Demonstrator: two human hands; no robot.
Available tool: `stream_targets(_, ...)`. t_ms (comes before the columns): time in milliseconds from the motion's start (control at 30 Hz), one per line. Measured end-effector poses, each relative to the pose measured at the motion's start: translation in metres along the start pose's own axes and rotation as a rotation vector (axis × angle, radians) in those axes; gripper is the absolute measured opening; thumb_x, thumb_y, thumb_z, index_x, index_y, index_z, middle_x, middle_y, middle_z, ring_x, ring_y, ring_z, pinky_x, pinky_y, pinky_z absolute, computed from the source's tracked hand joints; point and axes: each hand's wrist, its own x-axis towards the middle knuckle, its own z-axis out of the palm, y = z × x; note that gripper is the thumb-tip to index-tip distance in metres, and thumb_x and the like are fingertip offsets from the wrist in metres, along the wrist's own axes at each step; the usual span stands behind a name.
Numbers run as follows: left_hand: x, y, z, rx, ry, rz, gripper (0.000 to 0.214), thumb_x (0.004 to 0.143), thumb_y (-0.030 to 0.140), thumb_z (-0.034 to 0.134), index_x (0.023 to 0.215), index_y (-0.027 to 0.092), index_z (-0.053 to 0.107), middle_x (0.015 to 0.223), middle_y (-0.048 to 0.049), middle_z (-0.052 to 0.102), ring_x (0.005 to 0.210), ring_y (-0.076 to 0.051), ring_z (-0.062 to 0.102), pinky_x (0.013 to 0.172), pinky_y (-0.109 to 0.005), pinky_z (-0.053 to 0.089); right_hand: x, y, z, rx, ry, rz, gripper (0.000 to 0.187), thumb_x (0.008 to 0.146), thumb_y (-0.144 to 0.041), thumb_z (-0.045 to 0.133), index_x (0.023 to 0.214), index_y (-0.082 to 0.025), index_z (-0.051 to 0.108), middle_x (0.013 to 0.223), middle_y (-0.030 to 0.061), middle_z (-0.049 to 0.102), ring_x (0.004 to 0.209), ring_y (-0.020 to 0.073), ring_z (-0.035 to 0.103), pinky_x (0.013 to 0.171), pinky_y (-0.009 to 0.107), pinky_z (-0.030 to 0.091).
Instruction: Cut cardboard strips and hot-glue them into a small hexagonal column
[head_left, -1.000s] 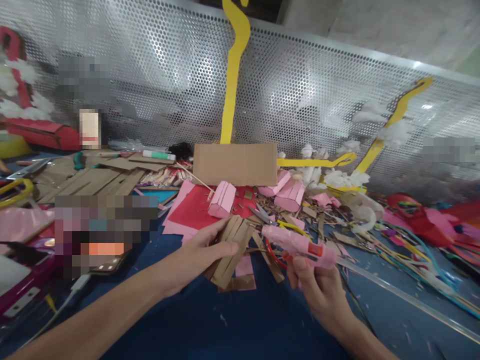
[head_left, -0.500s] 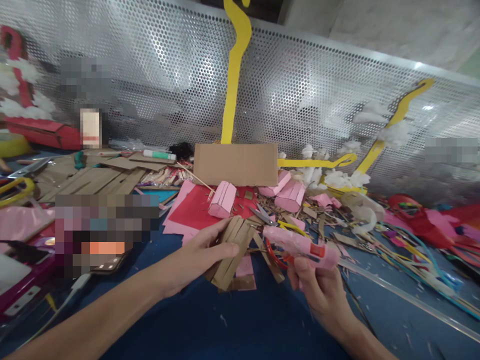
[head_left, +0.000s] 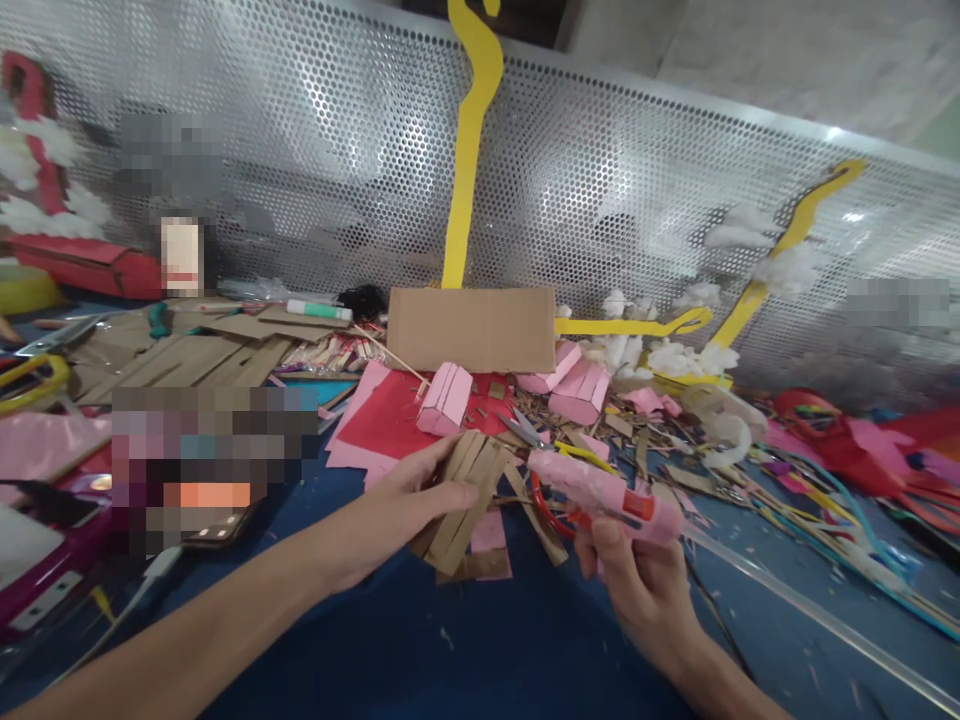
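My left hand (head_left: 416,500) grips a folded piece of brown cardboard (head_left: 459,520), its thumb lying across the creased top. To the right, my right hand (head_left: 641,580) is closed round a pink glue gun (head_left: 592,490), from whose back end a long clear glue stick (head_left: 810,600) runs out. The gun's nozzle end points left, toward the cardboard, with a gap between them. Under and behind the cardboard lie a pink paper scrap (head_left: 491,532) and a cardboard strip (head_left: 540,525). Scissors (head_left: 525,430) rest just beyond the gun.
Pink prism-shaped boxes (head_left: 445,398) sit on red paper (head_left: 379,415). Behind them a cardboard panel (head_left: 472,330) stands near the perforated metal screen (head_left: 337,150). Cardboard scraps lie at right, along with tangled strips (head_left: 840,520). At left are flat cardboard pieces (head_left: 202,360) and a white cable (head_left: 142,590).
My right hand has shifted very slightly to the right and down with the glue gun. My left hand and the cardboard look almost unmoved.
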Motion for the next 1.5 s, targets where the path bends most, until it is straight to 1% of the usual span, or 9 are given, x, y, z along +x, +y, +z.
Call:
stream_targets(167,-0.001,-0.001,-0.001,0.023,-0.002,-0.002,0.072,0.087,0.038,0.079,0.153,0.025,0.053,0.149,-0.0129,0.065,0.138,-0.036,0.058,0.112,-0.047,0.046,0.0,-0.001,-0.001,-0.013,-0.04,0.021,0.063,0.11,-0.054,0.042,0.057,-0.021,0.055,0.049,-0.0015,0.05,0.043,0.0117,0.045,0.042,0.024,0.035)
stream_targets(367,-0.001,-0.004,0.0,0.0,-0.028,0.05,0.073,0.085,0.037,0.079,0.153,0.024,0.053,0.148,-0.0141,0.064,0.138,-0.038,0.056,0.114,-0.051,0.044,-0.002,-0.002,-0.001,0.019,-0.027,0.061,0.059,0.11,-0.051,0.043,0.06,-0.022,0.054,0.052,-0.0015,0.05,0.046,0.0128,0.045,0.045,0.026,0.036)
stream_targets(533,0.001,-0.008,-0.002,-0.016,-0.023,0.069,0.081,0.084,0.037,0.081,0.156,0.023,0.048,0.148,-0.015,0.064,0.139,-0.037,0.055,0.117,-0.053,0.041,0.001,-0.005,-0.001,0.024,-0.035,0.067,0.065,0.111,-0.055,0.04,0.055,-0.022,0.052,0.05,-0.0013,0.047,0.046,0.0133,0.043,0.044,0.027,0.033)
stream_targets(767,0.005,-0.012,-0.004,0.003,-0.073,0.163,0.086,0.081,0.037,0.084,0.157,0.024,0.045,0.151,-0.0142,0.061,0.138,-0.036,0.056,0.116,-0.051,0.042,-0.002,-0.001,-0.003,0.028,-0.025,0.102,0.066,0.109,-0.059,0.042,0.054,-0.023,0.054,0.05,-0.0002,0.05,0.046,0.015,0.043,0.046,0.029,0.035)
stream_targets(867,0.009,-0.015,-0.007,0.017,-0.109,0.254,0.085,0.081,0.034,0.086,0.156,0.027,0.045,0.147,-0.0138,0.063,0.132,-0.033,0.06,0.111,-0.049,0.046,-0.005,0.001,-0.003,0.061,-0.013,0.065,0.064,0.11,-0.056,0.041,0.056,-0.024,0.053,0.051,-0.0002,0.052,0.048,0.0162,0.045,0.046,0.03,0.036)
stream_targets(967,0.011,-0.018,-0.009,0.014,-0.138,0.348,0.081,0.082,0.029,0.087,0.153,0.03,0.047,0.144,-0.0111,0.063,0.125,-0.028,0.063,0.106,-0.042,0.05,-0.007,0.002,-0.002,0.121,-0.001,0.011,0.058,0.111,-0.053,0.042,0.062,-0.025,0.055,0.053,-0.0016,0.053,0.047,0.0155,0.046,0.046,0.029,0.038)
stream_targets(1133,0.009,-0.016,-0.007,0.024,-0.153,0.396,0.069,0.085,0.026,0.085,0.145,0.03,0.052,0.134,-0.0075,0.065,0.116,-0.023,0.065,0.098,-0.034,0.052,-0.004,-0.001,-0.001,0.185,-0.013,-0.079,0.051,0.111,-0.051,0.044,0.07,-0.023,0.056,0.058,-0.0018,0.058,0.048,0.0135,0.052,0.045,0.025,0.04)
stream_targets(1267,0.008,-0.014,-0.005,0.09,-0.098,0.43,0.063,0.088,0.029,0.083,0.143,0.027,0.053,0.128,-0.0085,0.067,0.111,-0.023,0.066,0.095,-0.035,0.054,-0.001,-0.004,-0.001,0.185,-0.057,-0.131,0.056,0.111,-0.053,0.042,0.067,-0.022,0.055,0.057,-0.0015,0.057,0.048,0.0127,0.049,0.045,0.024,0.038)
stream_targets(1500,0.006,-0.015,-0.003,0.243,0.085,0.498,0.06,0.088,0.033,0.083,0.139,0.027,0.052,0.13,-0.0087,0.065,0.121,-0.027,0.063,0.099,-0.036,0.053,-0.009,0.003,0.0,0.2,0.039,-0.103,0.051,0.111,-0.048,0.044,0.07,-0.023,0.06,0.057,-0.0016,0.059,0.048,0.0131,0.052,0.046,0.024,0.041)
